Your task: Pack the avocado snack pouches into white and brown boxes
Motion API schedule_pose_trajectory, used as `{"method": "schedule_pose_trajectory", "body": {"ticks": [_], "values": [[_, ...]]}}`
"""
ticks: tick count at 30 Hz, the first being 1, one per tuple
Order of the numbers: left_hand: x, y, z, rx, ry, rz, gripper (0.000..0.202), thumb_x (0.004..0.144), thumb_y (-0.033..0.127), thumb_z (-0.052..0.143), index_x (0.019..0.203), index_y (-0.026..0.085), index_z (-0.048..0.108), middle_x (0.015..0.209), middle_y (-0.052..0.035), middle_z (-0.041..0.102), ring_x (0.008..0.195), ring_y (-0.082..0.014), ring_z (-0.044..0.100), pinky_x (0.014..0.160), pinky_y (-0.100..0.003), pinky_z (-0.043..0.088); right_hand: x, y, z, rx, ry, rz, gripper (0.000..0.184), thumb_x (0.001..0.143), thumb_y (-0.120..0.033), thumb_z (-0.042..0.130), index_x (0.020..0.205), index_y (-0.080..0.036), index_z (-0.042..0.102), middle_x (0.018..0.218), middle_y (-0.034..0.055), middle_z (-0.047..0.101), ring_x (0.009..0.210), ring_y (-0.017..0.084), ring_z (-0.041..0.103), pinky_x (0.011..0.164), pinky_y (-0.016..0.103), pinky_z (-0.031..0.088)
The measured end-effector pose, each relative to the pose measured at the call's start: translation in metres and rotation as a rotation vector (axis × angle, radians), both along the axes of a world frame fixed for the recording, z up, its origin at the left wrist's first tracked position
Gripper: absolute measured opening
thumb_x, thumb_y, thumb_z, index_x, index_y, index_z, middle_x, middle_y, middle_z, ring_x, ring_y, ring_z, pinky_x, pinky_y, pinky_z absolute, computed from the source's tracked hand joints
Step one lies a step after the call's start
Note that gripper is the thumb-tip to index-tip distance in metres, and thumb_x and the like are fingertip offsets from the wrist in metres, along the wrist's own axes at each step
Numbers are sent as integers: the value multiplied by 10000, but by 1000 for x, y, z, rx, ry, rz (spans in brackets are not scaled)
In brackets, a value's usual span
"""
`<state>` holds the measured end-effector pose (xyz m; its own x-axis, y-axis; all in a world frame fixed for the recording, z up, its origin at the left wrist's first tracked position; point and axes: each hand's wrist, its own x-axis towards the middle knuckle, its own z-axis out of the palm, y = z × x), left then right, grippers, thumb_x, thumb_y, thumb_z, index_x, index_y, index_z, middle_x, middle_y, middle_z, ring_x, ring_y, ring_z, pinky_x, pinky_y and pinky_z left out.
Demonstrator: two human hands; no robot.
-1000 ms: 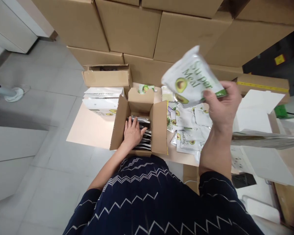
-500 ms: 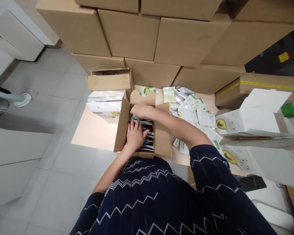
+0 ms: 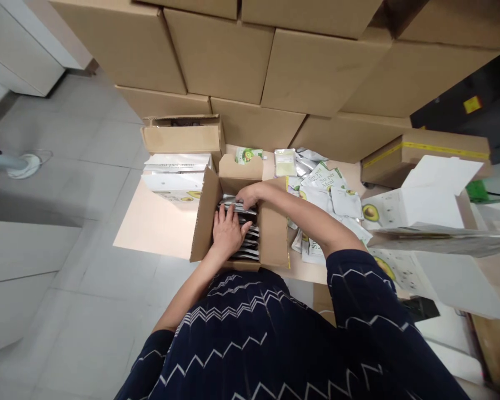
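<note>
An open cardboard carton (image 3: 274, 244) stands on the table in front of me, holding a row of silvery and dark flat pouches (image 3: 250, 244) set on edge. My left hand (image 3: 228, 230) lies over the left side of this row, fingers spread and thumb out to the right. At the carton's far end, my right hand (image 3: 249, 194) has its fingers curled at the top edge of a silvery pouch (image 3: 233, 200). Those fingertips are partly hidden behind the hand. Right of the carton lies a heap of white and green pouches (image 3: 316, 197) with printed lettering.
White avocado-print boxes stand left (image 3: 177, 180) and right (image 3: 431, 194) of the carton. Behind them, stacked brown cartons (image 3: 219, 55) form a wall. A smaller carton (image 3: 183, 139) is at the back left, and a yellow-taped one (image 3: 433, 158) at the back right.
My right hand has moved rightward and slightly toward me, from the carton's far left corner to the pouches. My left hand stays on the row. The view has shifted slightly.
</note>
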<state>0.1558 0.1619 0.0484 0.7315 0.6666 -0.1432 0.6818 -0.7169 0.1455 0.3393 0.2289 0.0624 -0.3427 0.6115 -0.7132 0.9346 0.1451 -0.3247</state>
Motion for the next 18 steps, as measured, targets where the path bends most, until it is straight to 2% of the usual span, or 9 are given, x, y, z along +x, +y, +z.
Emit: {"method": "schedule_pose_trajectory", "body": {"ticks": [4,9,14,16,18], "values": [[2,2,0,13,-1,3,676,991,555,301,1389,73,559,1596,-146,360,1493,-396,253,1210,-547,265,-7,-5,0,63,-174,2,429,817,-135,570,1214,-29,692,1204,223,699,989,264,688,795,299,497],[6,4,-2,48,10,-14,691,994,556,290,1396,54,542,1634,-156,265,1516,-383,200,1217,-564,234,-1,-1,2,64,-76,55,387,877,-135,494,1175,-29,716,1161,215,718,955,253,704,814,305,487],[10,5,0,30,49,-12,674,992,557,297,1385,77,560,1623,-147,299,1510,-388,218,1215,-571,236,-3,-6,2,26,-93,45,371,867,-134,524,1167,-22,710,1173,219,712,977,250,696,797,288,483],[11,6,1,31,51,-8,668,989,556,308,1374,77,571,1609,-153,330,1506,-393,228,1214,-570,240,0,-13,11,67,-22,-16,383,840,-129,564,1188,-50,703,1174,201,716,984,248,694,792,284,488],[11,6,0,30,50,-8,667,988,553,311,1367,73,577,1593,-162,357,1502,-403,233,1210,-577,246,13,-22,24,177,198,-121,378,847,-168,593,1205,-107,698,1168,150,728,972,223,692,791,270,497]]}}
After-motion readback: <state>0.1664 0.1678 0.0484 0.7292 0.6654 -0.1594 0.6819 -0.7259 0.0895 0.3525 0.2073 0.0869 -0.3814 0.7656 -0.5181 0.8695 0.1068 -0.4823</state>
